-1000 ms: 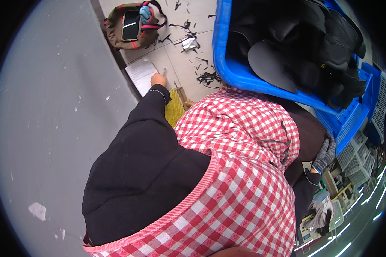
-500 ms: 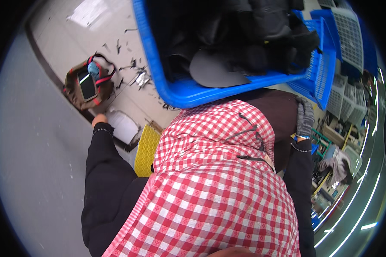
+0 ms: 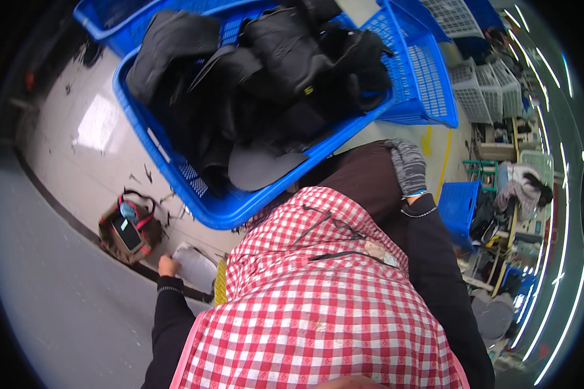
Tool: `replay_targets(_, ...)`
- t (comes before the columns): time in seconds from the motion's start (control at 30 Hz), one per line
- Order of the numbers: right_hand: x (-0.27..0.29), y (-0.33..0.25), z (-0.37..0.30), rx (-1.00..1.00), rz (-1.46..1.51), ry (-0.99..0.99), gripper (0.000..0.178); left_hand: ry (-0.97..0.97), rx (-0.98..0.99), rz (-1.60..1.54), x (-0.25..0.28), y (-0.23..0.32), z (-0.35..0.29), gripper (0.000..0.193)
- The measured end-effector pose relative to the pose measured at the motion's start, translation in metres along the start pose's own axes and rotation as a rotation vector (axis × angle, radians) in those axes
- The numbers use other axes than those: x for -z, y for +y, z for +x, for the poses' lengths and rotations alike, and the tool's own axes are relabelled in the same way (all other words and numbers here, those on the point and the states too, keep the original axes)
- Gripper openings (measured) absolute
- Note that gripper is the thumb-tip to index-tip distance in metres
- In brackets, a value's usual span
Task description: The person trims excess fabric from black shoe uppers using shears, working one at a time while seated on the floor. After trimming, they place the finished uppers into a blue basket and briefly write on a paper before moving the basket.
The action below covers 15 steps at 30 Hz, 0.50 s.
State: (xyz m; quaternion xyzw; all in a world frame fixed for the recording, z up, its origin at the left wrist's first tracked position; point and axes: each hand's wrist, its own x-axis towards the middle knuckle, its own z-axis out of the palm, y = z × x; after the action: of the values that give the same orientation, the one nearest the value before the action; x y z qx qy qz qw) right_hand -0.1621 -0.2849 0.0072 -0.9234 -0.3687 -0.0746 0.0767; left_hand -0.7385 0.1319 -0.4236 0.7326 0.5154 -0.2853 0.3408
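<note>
My left hand point(image 3: 169, 266) is bare and low at the left, beside a whitish flat piece point(image 3: 194, 267). Its fingers look curled in; what they hold, if anything, is too small to make out. Flat on my dark-trousered right knee point(image 3: 363, 168) rests my right hand point(image 3: 409, 167), in a grey knitted glove, fingers stretched out and holding nothing. Before my knees stands a blue plastic basket point(image 3: 224, 218), heaped with black caps point(image 3: 279, 48). One dark grey rounded brim point(image 3: 256, 167) sticks up near its close edge.
A brown bag point(image 3: 113, 245) with red-edged straps, a phone point(image 3: 127, 232) on it, stands at the left by a grey panel point(image 3: 58, 292). Black scraps litter the floor. More blue baskets point(image 3: 428, 78), white crates point(image 3: 474, 84) and a cluttered shelf point(image 3: 499, 227) line the right.
My view has shifted, so more of the basket and the room beyond shows. My right hand stays on the knee, and my left hand stays beside the whitish piece.
</note>
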Motion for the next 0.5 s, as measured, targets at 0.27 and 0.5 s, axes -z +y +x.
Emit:
replay_targets(0.27,-0.011,0.02,-0.017,-0.015,0.092,0.162,0.02,-0.018,-0.292,0.612,0.173,0.122,-0.064,0.025)
replay_targets(0.5,0.019,-0.002,-0.022,-0.216,0.475,0.187,0.02,0.22,-0.522,-0.094,0.386,0.274,-0.254,0.015)
